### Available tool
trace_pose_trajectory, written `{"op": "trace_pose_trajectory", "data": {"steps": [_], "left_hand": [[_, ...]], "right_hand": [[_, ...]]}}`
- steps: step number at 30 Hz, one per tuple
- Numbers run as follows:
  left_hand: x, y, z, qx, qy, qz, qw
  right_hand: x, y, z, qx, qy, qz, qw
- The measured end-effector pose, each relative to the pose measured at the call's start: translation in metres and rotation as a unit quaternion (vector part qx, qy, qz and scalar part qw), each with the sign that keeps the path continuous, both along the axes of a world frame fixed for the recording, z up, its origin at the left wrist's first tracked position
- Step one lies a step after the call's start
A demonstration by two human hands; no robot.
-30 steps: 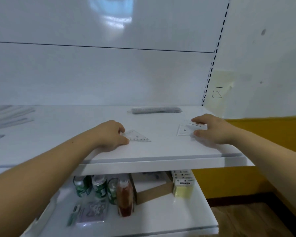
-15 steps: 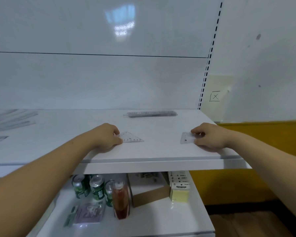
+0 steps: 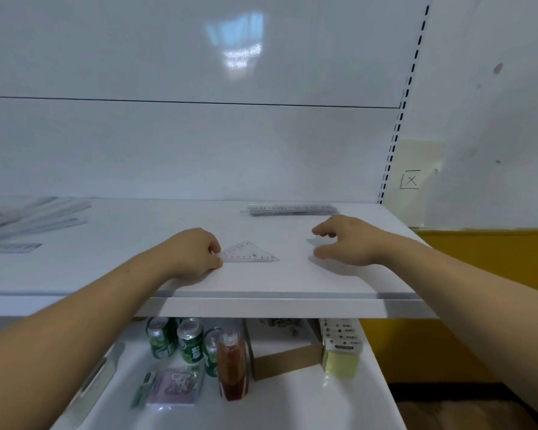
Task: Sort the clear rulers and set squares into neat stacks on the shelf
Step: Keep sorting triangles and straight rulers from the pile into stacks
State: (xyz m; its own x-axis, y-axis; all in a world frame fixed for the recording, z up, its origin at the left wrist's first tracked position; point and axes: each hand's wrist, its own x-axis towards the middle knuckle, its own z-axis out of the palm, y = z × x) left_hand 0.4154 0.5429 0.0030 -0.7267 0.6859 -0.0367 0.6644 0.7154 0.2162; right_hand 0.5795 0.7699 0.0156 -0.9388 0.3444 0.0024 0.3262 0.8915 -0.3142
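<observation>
A clear set square (image 3: 250, 254) lies flat on the white shelf (image 3: 261, 287). My left hand (image 3: 193, 252) rests on the shelf with curled fingers and pinches the set square's left corner. My right hand (image 3: 350, 242) hovers just to its right, thumb and fingers curved as if round a second small clear piece, of which only a faint edge shows by the fingertips. A neat stack of clear rulers (image 3: 292, 209) lies at the back of the shelf, beyond both hands.
Several loose clear rulers (image 3: 35, 217) and a short ruler (image 3: 11, 248) lie at the shelf's far left. On the lower shelf stand green cans (image 3: 190, 341), a red bottle (image 3: 232, 366), a cardboard box (image 3: 284, 358) and yellow packs (image 3: 340, 352).
My right hand has moved left along the shelf towards the set square, and the clear piece it pressed on no longer lies at the right edge. My left hand has stayed put.
</observation>
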Motion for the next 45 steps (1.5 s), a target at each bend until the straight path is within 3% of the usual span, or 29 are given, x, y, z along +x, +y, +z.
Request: {"op": "trace_pose_trajectory", "data": {"steps": [10, 23, 28, 35, 45], "left_hand": [[-0.007, -0.012, -0.007, 0.059, 0.004, -0.005, 0.998], [-0.029, -0.046, 0.013, -0.002, -0.005, 0.008, 1.0], [-0.061, -0.108, 0.015, 0.013, 0.003, 0.021, 1.0], [-0.134, -0.245, 0.018, 0.006, 0.028, 0.048, 0.998], [-0.225, -0.427, 0.018, 0.033, 0.04, 0.18, 0.982]], "right_hand": [[-0.058, -0.059, -0.017, 0.056, -0.012, 0.085, 0.995], [-0.073, -0.069, 0.008, 0.041, -0.009, 0.067, 0.997], [-0.124, -0.117, 0.033, 0.079, 0.002, 0.081, 0.994], [-0.234, -0.248, 0.042, 0.06, 0.014, 0.131, 0.99], [-0.372, -0.412, 0.041, 0.068, 0.02, 0.236, 0.969]]}}
